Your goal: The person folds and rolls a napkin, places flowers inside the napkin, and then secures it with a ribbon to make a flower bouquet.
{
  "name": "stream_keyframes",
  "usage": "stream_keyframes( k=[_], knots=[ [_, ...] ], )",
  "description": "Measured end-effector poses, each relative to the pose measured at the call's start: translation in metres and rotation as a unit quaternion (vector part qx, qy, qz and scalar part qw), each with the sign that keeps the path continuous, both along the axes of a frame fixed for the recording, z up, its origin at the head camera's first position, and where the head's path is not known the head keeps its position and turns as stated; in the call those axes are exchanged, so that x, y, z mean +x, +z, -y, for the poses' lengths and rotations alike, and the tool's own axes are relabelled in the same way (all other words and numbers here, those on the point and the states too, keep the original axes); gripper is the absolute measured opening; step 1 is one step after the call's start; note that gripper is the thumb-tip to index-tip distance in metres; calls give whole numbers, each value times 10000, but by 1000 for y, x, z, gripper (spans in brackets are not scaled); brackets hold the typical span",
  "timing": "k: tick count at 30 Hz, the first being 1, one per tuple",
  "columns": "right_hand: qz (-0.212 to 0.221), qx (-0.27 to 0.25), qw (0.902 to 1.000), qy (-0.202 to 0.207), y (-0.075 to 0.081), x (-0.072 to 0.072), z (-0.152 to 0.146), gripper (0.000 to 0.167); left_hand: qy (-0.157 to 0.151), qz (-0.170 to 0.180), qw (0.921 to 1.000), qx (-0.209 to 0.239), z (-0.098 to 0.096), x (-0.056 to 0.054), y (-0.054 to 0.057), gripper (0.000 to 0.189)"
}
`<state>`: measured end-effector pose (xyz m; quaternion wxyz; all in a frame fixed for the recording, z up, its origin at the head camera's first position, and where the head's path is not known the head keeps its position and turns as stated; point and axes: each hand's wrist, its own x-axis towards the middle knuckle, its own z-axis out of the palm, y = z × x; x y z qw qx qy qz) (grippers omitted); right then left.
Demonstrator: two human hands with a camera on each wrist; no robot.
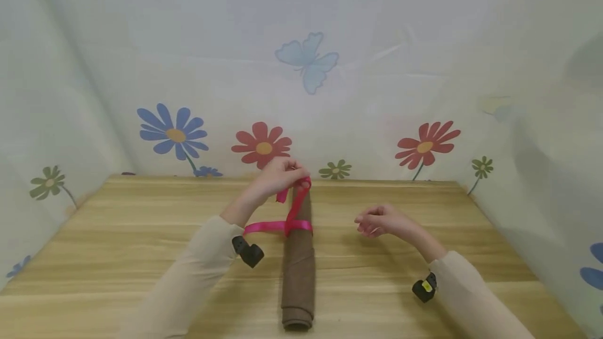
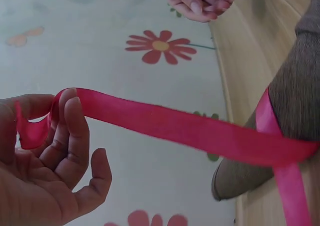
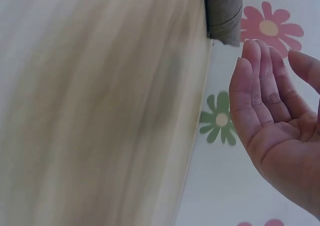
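A brown roll of cloth-like material [image 1: 299,281] lies lengthwise on the table, pointing away from me. Around its middle passes a pink ribbon [image 1: 268,226], crossed over itself on top. My left hand [image 1: 279,176] is above the roll's far end, pinching one length of the ribbon [image 2: 165,123] and pulling it up taut; the short tail [image 2: 35,132] curls loosely behind the thumb. The other length of ribbon trails left across the table, its end hidden behind the left forearm. To the right of the roll, my right hand [image 1: 383,220] hovers with relaxed, slightly bent fingers [image 3: 270,85] and holds nothing.
The roll rests on a wood-grain table [image 1: 367,286], whose far edge meets a pale backdrop [image 1: 358,98] printed with flowers and a butterfly. Similar sheets rise at the left and right sides. A small black camera [image 1: 248,251] sits on the left wrist, another [image 1: 425,287] on the right.
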<state>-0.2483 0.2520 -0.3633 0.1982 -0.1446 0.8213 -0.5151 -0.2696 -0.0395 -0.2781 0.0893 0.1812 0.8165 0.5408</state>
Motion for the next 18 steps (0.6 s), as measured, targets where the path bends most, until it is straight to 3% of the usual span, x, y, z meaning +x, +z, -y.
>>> stream_keyframes(
  k=[11,14,18],
  knots=[
    [-73,241,9996,-109,-2,17,-27,44,-35,-12,10000,10,-62,-15,-25,14],
    [-64,243,9996,-124,-4,19,-32,42,-227,-224,9988,-379,-74,-17,-35,16],
    [-62,231,9997,-89,-5,21,-36,41,-666,-562,9902,-1096,-82,-16,-46,21]
  ],
)
